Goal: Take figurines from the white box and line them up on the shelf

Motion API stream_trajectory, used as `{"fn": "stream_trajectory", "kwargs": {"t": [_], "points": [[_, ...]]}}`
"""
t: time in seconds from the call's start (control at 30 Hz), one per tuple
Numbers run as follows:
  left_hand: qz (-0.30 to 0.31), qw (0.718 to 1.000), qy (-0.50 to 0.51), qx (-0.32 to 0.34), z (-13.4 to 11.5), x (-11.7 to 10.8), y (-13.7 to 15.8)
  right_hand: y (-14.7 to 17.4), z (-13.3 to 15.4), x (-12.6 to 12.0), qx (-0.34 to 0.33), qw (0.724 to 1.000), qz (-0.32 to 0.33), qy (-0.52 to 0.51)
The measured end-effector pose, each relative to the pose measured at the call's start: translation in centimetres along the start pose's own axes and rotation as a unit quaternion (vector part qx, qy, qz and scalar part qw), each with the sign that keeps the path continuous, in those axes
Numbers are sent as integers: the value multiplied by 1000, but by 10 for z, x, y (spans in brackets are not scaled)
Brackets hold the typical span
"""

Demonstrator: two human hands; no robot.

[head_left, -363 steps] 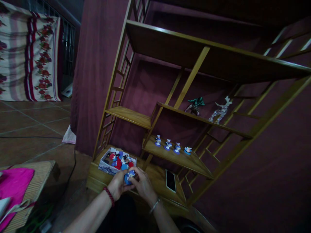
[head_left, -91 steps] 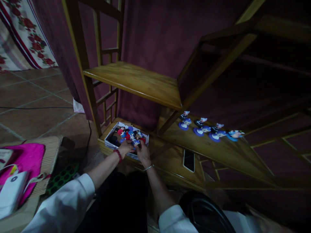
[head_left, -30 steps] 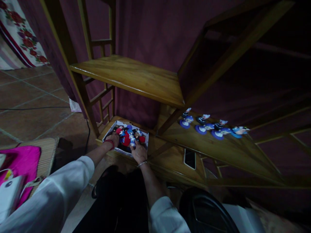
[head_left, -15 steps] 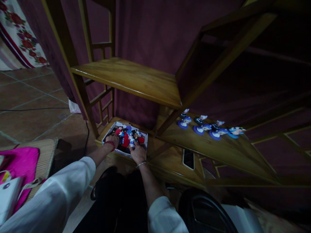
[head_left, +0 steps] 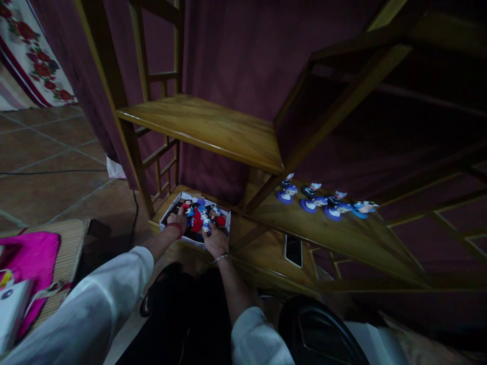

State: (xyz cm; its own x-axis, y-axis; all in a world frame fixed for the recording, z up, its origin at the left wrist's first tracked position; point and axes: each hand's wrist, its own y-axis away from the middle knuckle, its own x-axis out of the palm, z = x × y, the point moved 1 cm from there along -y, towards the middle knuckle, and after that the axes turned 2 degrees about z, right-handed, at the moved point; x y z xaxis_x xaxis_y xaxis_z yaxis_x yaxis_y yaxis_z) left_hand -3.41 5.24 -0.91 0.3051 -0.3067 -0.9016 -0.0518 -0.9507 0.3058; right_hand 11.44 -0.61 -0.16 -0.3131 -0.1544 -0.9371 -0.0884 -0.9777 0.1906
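A shallow white box (head_left: 229,229) full of small red, blue, white and black figurines (head_left: 196,221) sits on the low shelf in front of me. Over its left side is my left hand (head_left: 178,220), a red bead bracelet at the wrist. Its fingertips reach in among the figurines, and what they touch is hidden. At the box's front right, my right hand (head_left: 216,241) has thumb and fingers closed on a small blue-and-white figurine (head_left: 205,223). A thin bracelet circles that wrist.
Several figurines on round bases (head_left: 312,204) stand in two rows on the right shelf (head_left: 342,243). A dark-screened phone (head_left: 293,250) lies lower down. A wooden shelf board (head_left: 201,126) juts out above the box. A black stool (head_left: 319,329) stands near my right knee.
The view has shifted slightly, moving the right-hand shelf a little left in the picture. Both hands stay at the box with only tiny movements of the fingers.
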Motion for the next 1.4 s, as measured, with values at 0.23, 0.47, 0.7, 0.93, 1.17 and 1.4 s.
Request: {"fn": "stream_trajectory", "kwargs": {"t": [0.23, 0.47, 0.7, 0.93, 1.17, 1.4], "points": [[22, 996, -84, -3, 1, 0, -2, 0, 2, -3, 9, 1000, 1, -2], [16, 997, -76, 24, 9, -1, -6, 1, 3, -5, 22, 1000, 15, -1], [-54, 998, -10, 44, 13, -1, -9, 1, 4, -6, 32, 999, 23, 6], [-64, 995, -6, 73, 11, -2, -8, 1, 2, -4, 21, 1000, 3, -9], [-99, 990, 16, 99, 13, -3, -3, 3, 4, -9, 26, 999, 19, -17], [-108, 989, 68, 75, 14, -5, -2, 6, 4, -10, 15, 999, 14, -35]]}}
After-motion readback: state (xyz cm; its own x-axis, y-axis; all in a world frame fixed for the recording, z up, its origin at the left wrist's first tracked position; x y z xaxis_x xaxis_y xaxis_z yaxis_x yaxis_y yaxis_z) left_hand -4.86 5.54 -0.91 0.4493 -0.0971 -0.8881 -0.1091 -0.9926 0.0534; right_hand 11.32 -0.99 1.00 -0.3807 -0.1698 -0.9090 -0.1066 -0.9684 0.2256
